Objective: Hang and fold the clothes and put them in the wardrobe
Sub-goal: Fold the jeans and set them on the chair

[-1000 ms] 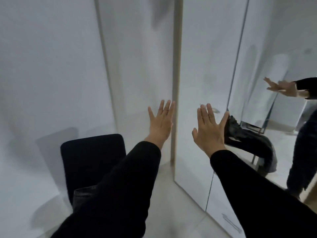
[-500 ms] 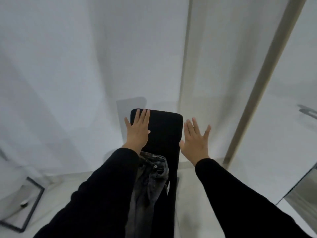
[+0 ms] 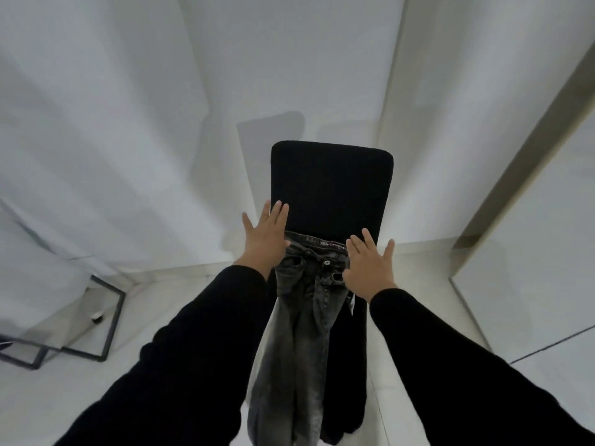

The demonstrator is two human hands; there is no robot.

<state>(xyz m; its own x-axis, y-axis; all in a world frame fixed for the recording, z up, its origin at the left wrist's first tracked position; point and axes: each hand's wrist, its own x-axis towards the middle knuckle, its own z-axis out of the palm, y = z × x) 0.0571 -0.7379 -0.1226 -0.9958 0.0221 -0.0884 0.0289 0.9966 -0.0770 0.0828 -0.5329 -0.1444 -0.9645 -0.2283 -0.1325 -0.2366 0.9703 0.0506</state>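
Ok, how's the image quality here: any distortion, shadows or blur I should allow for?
Head view: strong wide-angle bending of the walls and wardrobe edge; soft, even light; the chair casts a faint shadow on the wall behind; jeans and both hands look sharp.

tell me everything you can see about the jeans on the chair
The jeans are dark grey, faded denim, with a metal waist button and a printed inner waistband. They lie lengthwise on the black chair, waist toward its backrest, legs bunched together and trailing off the near edge. The left hand and right hand flank the waistband with fingers spread; neither grips it.
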